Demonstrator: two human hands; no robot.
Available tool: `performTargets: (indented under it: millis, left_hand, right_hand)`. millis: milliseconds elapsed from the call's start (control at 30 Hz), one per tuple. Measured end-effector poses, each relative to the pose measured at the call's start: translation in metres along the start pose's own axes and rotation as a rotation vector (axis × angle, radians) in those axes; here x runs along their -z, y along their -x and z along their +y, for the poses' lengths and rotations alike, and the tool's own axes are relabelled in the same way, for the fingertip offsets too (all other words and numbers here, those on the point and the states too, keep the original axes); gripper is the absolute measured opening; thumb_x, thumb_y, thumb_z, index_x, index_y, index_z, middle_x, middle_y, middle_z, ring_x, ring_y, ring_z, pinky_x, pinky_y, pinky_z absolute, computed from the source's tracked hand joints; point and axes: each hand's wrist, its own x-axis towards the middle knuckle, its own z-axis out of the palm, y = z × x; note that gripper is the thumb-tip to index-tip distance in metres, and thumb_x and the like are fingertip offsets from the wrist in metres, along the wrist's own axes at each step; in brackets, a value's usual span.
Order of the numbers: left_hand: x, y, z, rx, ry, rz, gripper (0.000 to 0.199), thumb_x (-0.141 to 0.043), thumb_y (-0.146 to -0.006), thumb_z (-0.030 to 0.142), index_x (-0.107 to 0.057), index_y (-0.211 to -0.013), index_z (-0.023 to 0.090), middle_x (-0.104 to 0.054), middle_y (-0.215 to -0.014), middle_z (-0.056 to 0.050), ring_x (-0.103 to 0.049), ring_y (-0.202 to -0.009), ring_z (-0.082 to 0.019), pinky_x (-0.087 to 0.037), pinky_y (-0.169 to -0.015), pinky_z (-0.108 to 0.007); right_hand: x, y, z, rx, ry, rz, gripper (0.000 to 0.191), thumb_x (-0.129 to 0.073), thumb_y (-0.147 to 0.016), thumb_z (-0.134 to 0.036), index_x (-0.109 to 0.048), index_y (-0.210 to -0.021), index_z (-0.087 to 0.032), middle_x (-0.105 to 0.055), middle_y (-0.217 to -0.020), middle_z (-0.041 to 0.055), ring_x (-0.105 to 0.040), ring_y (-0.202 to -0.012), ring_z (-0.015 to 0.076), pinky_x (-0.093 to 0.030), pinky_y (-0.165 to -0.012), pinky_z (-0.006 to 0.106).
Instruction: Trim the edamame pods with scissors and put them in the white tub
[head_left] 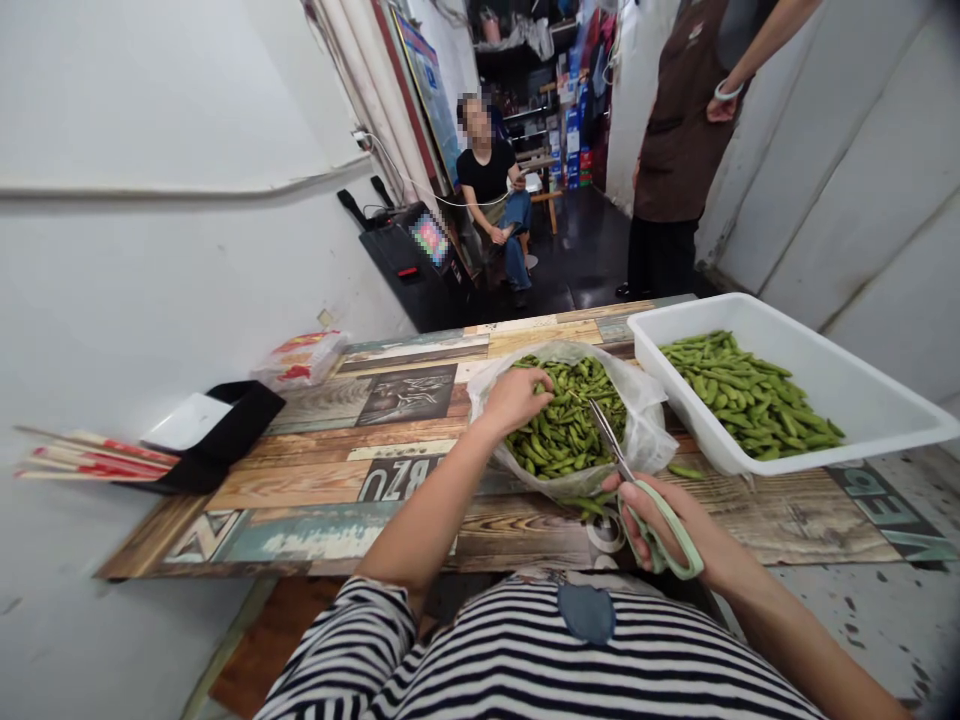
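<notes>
A clear plastic bag [649, 400] full of green pods [559, 440] lies open on the wood-patterned table. My left hand [517, 400] reaches over the bag's left side, its fingers bent together at the pods; whether a pod is between them is too small to tell. Near the bag's lower right edge, my right hand [664, 520] is wrapped round the pale green handles of a pair of scissors [616, 445]. The blades point up and left over the pods. A white plastic tub [862, 400] with more pods [750, 395] stands to the right of the bag.
At the table's left end are a black holder [240, 425] with red-and-white wrapped chopsticks [105, 458] and a plastic package [300, 358]. Loose pods lie beside the bag. Beyond the table [300, 490], one person [486, 180] sits and another [679, 130] stands.
</notes>
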Motion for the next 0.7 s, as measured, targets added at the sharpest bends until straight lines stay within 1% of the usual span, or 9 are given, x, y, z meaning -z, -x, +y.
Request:
performTargets:
  millis: [67,133,200,267,333,400,533,633,700]
  left_hand:
    - [-0.005,-0.008,-0.002,-0.059,-0.178,-0.098,0.012,-0.063,-0.07,0.022,-0.07,-0.079,0.02,-0.066,-0.08,-0.004,-0.059,-0.079,-0.018,-0.043,-0.075,-0.028]
    - [-0.008,-0.014,0.0,-0.112,-0.244,-0.165,0.011,-0.063,-0.071,0.022,-0.07,-0.08,0.02,-0.067,-0.087,-0.005,-0.059,-0.086,-0.02,-0.042,-0.08,-0.029]
    - [-0.006,-0.015,0.004,-0.183,-0.224,-0.195,0.012,-0.063,-0.073,0.024,-0.069,-0.081,0.018,-0.067,-0.089,-0.006,-0.059,-0.087,-0.02,-0.042,-0.08,-0.029]
    - [-0.003,-0.011,0.011,-0.224,-0.123,-0.195,0.014,-0.061,-0.075,0.026,-0.067,-0.084,0.016,-0.066,-0.087,-0.006,-0.058,-0.084,-0.018,-0.043,-0.079,-0.028]
    - [0.001,-0.003,0.018,-0.204,0.029,-0.222,0.017,-0.059,-0.077,0.027,-0.065,-0.086,0.013,-0.066,-0.084,-0.006,-0.058,-0.079,-0.015,-0.043,-0.076,-0.025]
    - [0.002,0.007,0.025,-0.161,0.168,-0.302,0.02,-0.059,-0.077,0.028,-0.065,-0.088,0.012,-0.067,-0.083,-0.005,-0.059,-0.075,-0.014,-0.044,-0.072,-0.023]
    - [0.002,0.025,0.036,-0.127,0.284,-0.421,0.025,-0.061,-0.075,0.029,-0.068,-0.091,0.011,-0.07,-0.087,-0.005,-0.061,-0.079,-0.014,-0.044,-0.075,-0.022]
    - [0.003,0.03,0.04,-0.093,0.299,-0.426,0.025,-0.062,-0.074,0.03,-0.07,-0.089,0.011,-0.071,-0.086,-0.005,-0.062,-0.079,-0.015,-0.044,-0.076,-0.023]
    - [0.005,0.031,0.041,-0.052,0.309,-0.374,0.025,-0.062,-0.074,0.029,-0.07,-0.089,0.011,-0.071,-0.087,-0.005,-0.062,-0.081,-0.015,-0.044,-0.078,-0.023]
  right_hand:
    - [0.0,-0.002,0.003,-0.003,-0.01,0.005,0.045,-0.047,-0.083,-0.059,-0.05,-0.102,-0.018,-0.045,-0.054,-0.0079,-0.043,-0.039,0.007,-0.04,-0.036,0.019]
    - [0.0,-0.005,0.005,-0.004,-0.017,0.009,0.044,-0.048,-0.083,-0.06,-0.05,-0.098,-0.018,-0.045,-0.054,-0.0077,-0.043,-0.039,0.0073,-0.04,-0.036,0.019]
    - [0.0,-0.006,0.006,-0.008,-0.026,0.016,0.044,-0.047,-0.082,-0.061,-0.05,-0.093,-0.018,-0.046,-0.056,-0.0068,-0.045,-0.041,0.0078,-0.041,-0.037,0.02]
    - [0.001,-0.005,0.004,0.01,-0.013,0.014,0.045,-0.045,-0.083,-0.061,-0.05,-0.092,-0.018,-0.048,-0.059,-0.0054,-0.047,-0.043,0.0087,-0.043,-0.04,0.021]
    - [0.001,-0.003,0.0,0.043,0.028,0.0,0.044,-0.044,-0.085,-0.06,-0.051,-0.096,-0.018,-0.05,-0.061,-0.0044,-0.049,-0.047,0.0098,-0.044,-0.043,0.022]
    - [0.002,0.0,-0.003,0.057,0.07,-0.023,0.044,-0.043,-0.086,-0.059,-0.051,-0.1,-0.017,-0.05,-0.06,-0.0041,-0.05,-0.048,0.0102,-0.043,-0.045,0.023]
    - [0.003,0.002,-0.006,0.036,0.123,-0.031,0.044,-0.043,-0.086,-0.058,-0.052,-0.102,-0.017,-0.049,-0.061,-0.0039,-0.049,-0.048,0.0104,-0.043,-0.046,0.023]
    - [0.004,0.003,-0.006,0.058,0.193,-0.02,0.045,-0.043,-0.087,-0.057,-0.052,-0.107,-0.017,-0.049,-0.059,-0.0039,-0.049,-0.049,0.0113,-0.041,-0.046,0.023]
    - [0.005,0.004,-0.007,0.068,0.222,-0.015,0.046,-0.041,-0.088,-0.056,-0.051,-0.109,-0.017,-0.049,-0.058,-0.0039,-0.05,-0.05,0.0117,-0.041,-0.047,0.024]
